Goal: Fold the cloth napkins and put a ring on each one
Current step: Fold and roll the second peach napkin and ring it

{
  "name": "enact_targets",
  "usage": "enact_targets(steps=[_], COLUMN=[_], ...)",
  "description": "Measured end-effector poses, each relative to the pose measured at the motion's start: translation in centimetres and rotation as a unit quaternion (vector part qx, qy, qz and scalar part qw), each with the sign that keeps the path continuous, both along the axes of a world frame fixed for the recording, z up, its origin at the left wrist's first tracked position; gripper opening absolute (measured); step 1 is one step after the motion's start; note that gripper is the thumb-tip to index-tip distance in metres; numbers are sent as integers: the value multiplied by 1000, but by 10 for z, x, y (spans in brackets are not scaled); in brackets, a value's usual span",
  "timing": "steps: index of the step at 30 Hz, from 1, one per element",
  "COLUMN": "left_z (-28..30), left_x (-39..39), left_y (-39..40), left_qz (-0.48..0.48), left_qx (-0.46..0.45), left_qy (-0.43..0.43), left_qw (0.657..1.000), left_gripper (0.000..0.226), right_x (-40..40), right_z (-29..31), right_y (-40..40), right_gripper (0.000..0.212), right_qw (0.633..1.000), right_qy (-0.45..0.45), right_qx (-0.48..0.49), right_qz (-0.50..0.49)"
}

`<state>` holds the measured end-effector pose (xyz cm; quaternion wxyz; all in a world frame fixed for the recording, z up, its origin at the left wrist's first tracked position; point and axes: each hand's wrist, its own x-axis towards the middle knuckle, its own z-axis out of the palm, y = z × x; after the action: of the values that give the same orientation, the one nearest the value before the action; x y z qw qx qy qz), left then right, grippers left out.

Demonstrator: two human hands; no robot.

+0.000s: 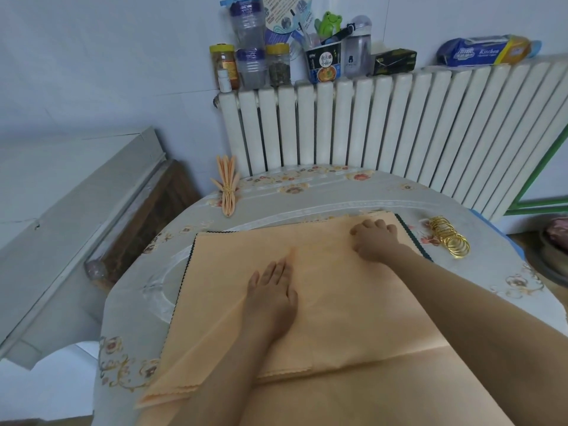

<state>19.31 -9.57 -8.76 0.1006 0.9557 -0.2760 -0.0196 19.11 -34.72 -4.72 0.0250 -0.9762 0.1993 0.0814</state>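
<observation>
A stack of peach cloth napkins (pixel 338 290) lies spread flat on the table, with a dark-edged cloth showing beneath it. My left hand (pixel 272 290) rests flat on the top napkin near its middle, fingers straight and pointing away. My right hand (pixel 375 239) presses on the far right part of the napkin, its fingers bent down onto the cloth near the far edge. A pile of gold rings (pixel 450 239) lies on the table right of the stack. One folded peach napkin with a ring around it (pixel 227 189) lies at the far left of the table.
The round table (pixel 507 281) has a pale floral cover. Behind it stands a white radiator (pixel 399 124) with jars, bottles and packets on top. A grey cabinet (pixel 76 210) stands at the left.
</observation>
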Motion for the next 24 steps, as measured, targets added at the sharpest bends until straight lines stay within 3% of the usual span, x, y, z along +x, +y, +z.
enact_targets(steps=[9, 13, 19, 24], left_z=[-1, 1, 4, 7], left_x=[1, 0, -2, -2], left_y=[0, 0, 0, 1], left_qz=[3, 5, 3, -16], left_qx=[4, 2, -8, -32], left_qy=[1, 6, 10, 3], left_qw=[1000, 1000, 1000, 999], left_gripper=[54, 54, 53, 57], right_x=[-4, -23, -68, -109], right_z=[20, 27, 46, 25], right_y=[-17, -22, 14, 71], right_gripper=[38, 14, 10, 18], right_qw=[992, 998, 987, 976], right_qy=[103, -1, -151, -209], right_qx=[-71, -61, -31, 25], right_qz=[37, 34, 40, 47])
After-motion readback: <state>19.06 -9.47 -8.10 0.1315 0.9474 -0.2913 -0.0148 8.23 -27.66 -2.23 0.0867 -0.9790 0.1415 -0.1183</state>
